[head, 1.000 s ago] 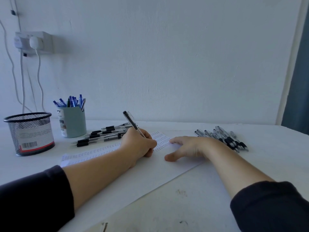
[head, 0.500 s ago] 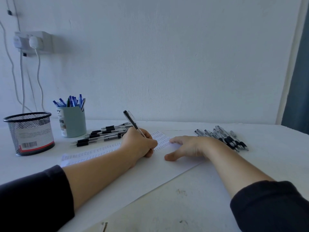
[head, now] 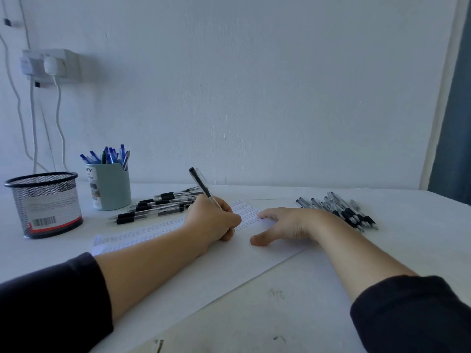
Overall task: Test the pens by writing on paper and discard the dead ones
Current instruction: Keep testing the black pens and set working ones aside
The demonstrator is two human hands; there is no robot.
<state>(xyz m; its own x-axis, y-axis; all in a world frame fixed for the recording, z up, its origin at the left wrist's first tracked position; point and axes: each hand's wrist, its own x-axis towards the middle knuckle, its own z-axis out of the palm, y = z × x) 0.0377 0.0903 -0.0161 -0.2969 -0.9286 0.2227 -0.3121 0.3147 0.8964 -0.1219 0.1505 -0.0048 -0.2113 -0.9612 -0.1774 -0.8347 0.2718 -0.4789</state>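
My left hand (head: pixel 212 220) is shut on a clear pen with a black cap end (head: pixel 201 184), its tip down on the white paper (head: pixel 229 266). Rows of small written marks run across the far part of the sheet. My right hand (head: pixel 283 222) lies flat on the paper, fingers spread, holding nothing. One pile of black-grip pens (head: pixel 158 206) lies behind my left hand. Another pile of pens (head: pixel 339 208) lies to the right of my right hand.
A black mesh bin (head: pixel 46 205) stands at the far left of the white table. Beside it a pale green cup (head: pixel 109 187) holds several blue pens. A wall socket with plugs and cables is above the bin.
The pen in my left hand has shifted only slightly on the paper. My right hand stays in place.
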